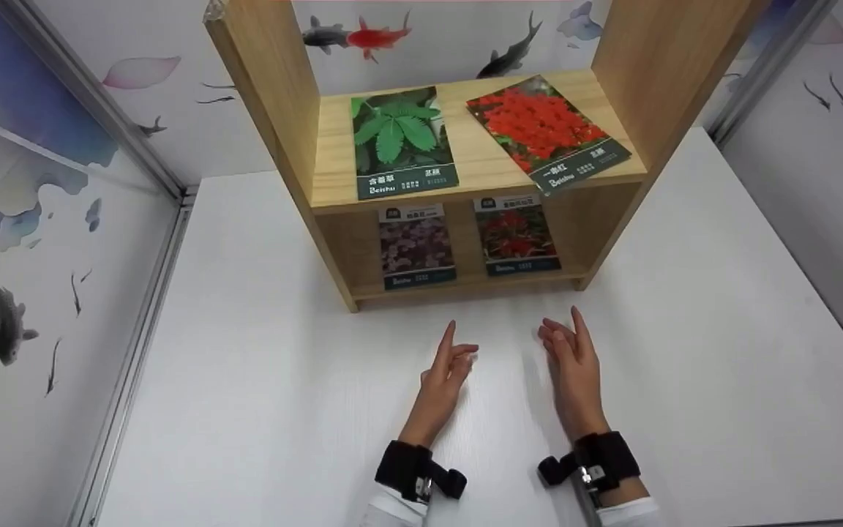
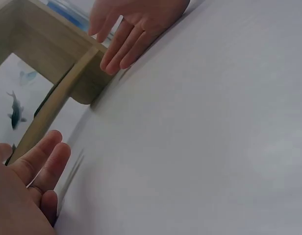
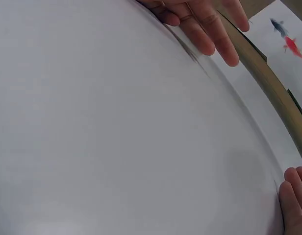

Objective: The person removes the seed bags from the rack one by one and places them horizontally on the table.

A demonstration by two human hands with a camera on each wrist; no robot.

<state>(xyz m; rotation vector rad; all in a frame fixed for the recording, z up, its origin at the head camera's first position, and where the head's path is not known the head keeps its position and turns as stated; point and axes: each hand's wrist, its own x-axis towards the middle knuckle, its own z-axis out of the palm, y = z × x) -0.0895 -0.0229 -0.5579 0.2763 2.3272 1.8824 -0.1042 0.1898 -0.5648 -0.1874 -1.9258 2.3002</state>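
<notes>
My left hand [image 1: 445, 373] is held low over the white table in front of a wooden shelf [image 1: 480, 192], index finger extended and the other fingers loosely bent, with nothing in it. To its right, my right hand [image 1: 575, 369] is likewise bare, its fingers loose and pointing toward the shelf's lower edge. The left wrist view shows the left fingers [image 2: 50, 159] at the lower left and the right hand [image 2: 146, 24] at the top. In the right wrist view, the right fingers [image 3: 293, 196] appear at the lower right edge. Both hands are apart from the shelf.
On the upper board lie a green-leaf seed packet [image 1: 399, 139] and a slanted red-flower packet [image 1: 542, 124], its corner over the front edge. Below are a purple-flower packet [image 1: 416, 245] and another red-flower packet [image 1: 516, 234]. Walls with painted fish [image 1: 8, 315] enclose the table [image 1: 246, 366].
</notes>
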